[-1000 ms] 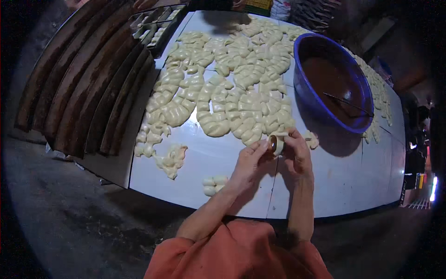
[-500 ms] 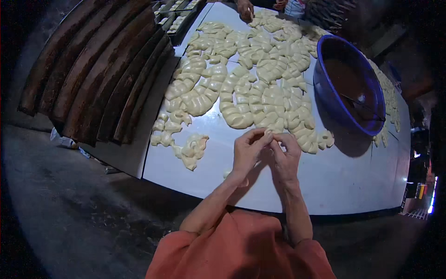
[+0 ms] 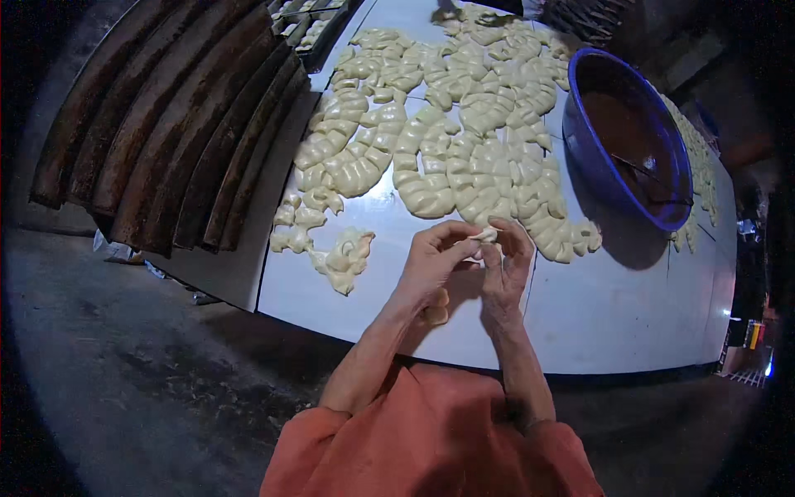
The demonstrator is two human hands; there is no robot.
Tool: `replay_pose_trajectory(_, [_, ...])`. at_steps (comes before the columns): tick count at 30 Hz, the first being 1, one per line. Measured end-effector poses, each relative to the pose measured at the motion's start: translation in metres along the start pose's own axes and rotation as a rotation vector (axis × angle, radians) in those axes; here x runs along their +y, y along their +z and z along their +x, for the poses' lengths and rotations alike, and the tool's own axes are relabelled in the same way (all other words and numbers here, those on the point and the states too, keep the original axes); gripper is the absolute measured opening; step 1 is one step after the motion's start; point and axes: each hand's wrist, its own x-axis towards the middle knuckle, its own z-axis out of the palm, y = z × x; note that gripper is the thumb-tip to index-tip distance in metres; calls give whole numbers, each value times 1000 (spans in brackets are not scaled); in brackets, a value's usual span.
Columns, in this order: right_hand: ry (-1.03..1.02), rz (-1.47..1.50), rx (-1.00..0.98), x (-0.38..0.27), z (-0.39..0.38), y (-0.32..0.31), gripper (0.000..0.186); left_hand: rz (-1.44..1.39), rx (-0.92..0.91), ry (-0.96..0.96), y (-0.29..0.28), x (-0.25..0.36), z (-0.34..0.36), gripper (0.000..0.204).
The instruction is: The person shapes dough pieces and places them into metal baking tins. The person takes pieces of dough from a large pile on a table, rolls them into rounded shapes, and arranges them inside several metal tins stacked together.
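My left hand (image 3: 432,258) and my right hand (image 3: 506,267) meet above the near part of a white table (image 3: 613,319). Between their fingertips they pinch a small pale piece of dough (image 3: 487,235), partly covered by the fingers. A pale dough piece (image 3: 437,308) shows beside my left wrist, partly hidden by it. Just beyond my hands spreads a wide patch of soft, glossy dough lumps (image 3: 480,178). A ragged smaller dough clump (image 3: 346,261) sits apart to the left.
A blue-purple basin (image 3: 577,132) holding brown paste and a thin tool stands at right. Long dark trays (image 3: 166,132) are stacked at left. A dark tray with pale pieces (image 3: 319,37) sits at the far left. More dough (image 3: 694,157) lies beyond the basin.
Both hands still pinch the dough; the fingers have shifted and more of the piece shows. The view has tilted slightly, and another person's hand at the far edge is less visible.
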Motion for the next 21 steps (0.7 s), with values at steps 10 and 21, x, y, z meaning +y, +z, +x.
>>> replay_pose_trajectory(10, [-6,-286,-49,12,11,-18,18,237,17,66,11,-10,-19,28])
replay_pose_trajectory(21, [609,-3,-439,-41,-21,-65,18,595,54,36,-21,1,-57,39])
